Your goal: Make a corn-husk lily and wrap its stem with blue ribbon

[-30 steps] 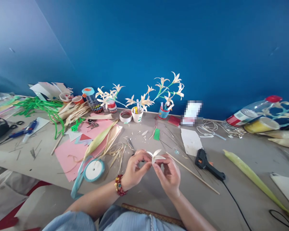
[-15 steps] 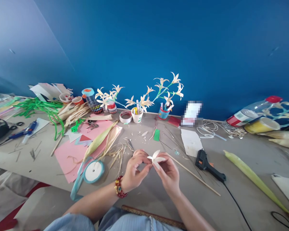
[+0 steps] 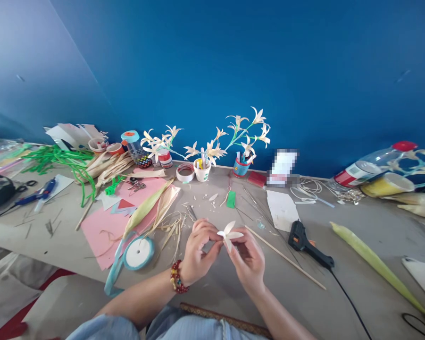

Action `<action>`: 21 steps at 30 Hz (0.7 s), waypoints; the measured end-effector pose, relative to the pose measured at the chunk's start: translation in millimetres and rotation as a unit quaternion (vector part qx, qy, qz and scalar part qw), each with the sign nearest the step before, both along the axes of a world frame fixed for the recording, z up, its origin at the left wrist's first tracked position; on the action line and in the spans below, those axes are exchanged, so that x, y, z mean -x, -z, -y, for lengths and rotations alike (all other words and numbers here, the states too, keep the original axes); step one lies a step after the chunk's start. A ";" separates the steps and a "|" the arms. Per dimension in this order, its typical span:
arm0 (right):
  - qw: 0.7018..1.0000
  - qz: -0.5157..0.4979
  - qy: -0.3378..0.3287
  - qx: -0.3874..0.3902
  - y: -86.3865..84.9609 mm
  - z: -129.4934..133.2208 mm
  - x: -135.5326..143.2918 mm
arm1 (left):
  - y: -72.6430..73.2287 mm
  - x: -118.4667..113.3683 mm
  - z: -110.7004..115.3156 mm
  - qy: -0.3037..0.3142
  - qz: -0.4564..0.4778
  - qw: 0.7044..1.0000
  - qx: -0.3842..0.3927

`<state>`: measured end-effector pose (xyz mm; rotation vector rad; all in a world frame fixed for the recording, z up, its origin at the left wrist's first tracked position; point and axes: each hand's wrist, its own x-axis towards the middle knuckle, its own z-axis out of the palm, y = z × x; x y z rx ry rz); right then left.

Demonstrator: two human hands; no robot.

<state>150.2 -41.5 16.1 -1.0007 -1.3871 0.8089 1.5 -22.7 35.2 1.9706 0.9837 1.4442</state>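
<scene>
A small white husk flower (image 3: 229, 230) with pointed petals is held between both hands above the table's front part. My left hand (image 3: 202, 249), with a red bead bracelet at the wrist, has its thumb and fingers pinched at the flower's left side. My right hand (image 3: 249, 257) grips the flower's base and lower petal between thumb and fingers. To the left of my hands are thin dry husk strips (image 3: 173, 229) and a roll of light blue ribbon (image 3: 138, 252). A thin wooden stick (image 3: 286, 258) lies to the right of my right hand.
A black glue gun (image 3: 311, 246) with its cord lies at the right, near a green husk (image 3: 371, 255). Pink paper (image 3: 99, 231) is at the left. Finished flowers (image 3: 212, 150), cups (image 3: 201, 171) and a plastic bottle (image 3: 378, 163) stand along the blue wall.
Both hands stay nearly in place around the flower, with only slight finger movement. The view has shifted very slightly.
</scene>
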 end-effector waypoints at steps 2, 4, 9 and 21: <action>1.000 -0.013 0.011 0.004 1.5 -0.3 2.1 | 1.3 0.0 -0.5 -0.006 0.009 1.000 0.025; 0.999 -0.025 0.024 0.010 1.7 -1.3 4.3 | 2.5 0.0 -1.3 -0.014 0.024 0.998 0.051; 0.998 0.016 0.051 0.028 -5.4 -4.4 9.5 | 5.3 0.5 -4.3 -0.023 0.041 0.994 0.094; 0.996 0.001 0.077 0.049 -8.2 -9.5 27.6 | 10.0 5.0 -7.6 -0.127 -0.052 0.991 0.002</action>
